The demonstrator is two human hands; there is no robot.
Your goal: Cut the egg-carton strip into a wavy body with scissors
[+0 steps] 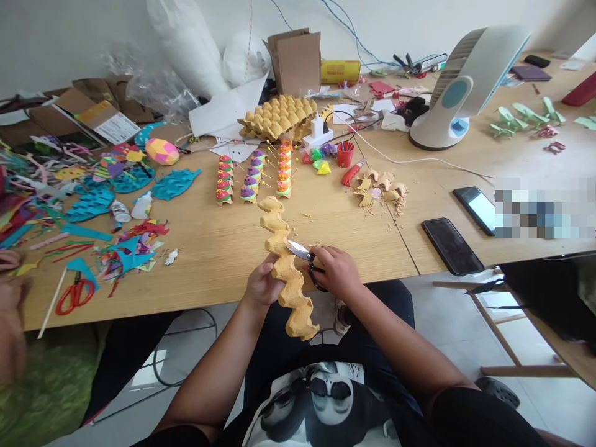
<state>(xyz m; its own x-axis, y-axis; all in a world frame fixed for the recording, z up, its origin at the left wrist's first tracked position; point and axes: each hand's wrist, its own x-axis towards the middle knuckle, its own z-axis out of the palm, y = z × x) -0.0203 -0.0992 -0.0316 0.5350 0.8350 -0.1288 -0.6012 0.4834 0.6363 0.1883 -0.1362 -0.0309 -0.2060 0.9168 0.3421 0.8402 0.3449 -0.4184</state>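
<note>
A long strip of yellow egg carton (287,273) with a wavy edge is held over the table's front edge. My left hand (265,282) grips it along its left side, fingers partly hidden behind it. In my right hand (338,270) is a pair of scissors (300,250) with black handles. The blades point left and touch the strip's right edge near its middle. Beyond the strip stand three rows of painted egg-carton caterpillars (224,180), some with yellow-headed pins. Cut carton scraps (379,188) lie to the right beside a red utility knife (352,172).
A stack of egg trays (279,117), a power strip (319,133) and a red cup (345,154) stand at the back. A white fan (460,93) and two phones (452,246) are right. Paper scraps (135,251) and red-handled scissors (75,295) lie left, near another person's arm (10,329).
</note>
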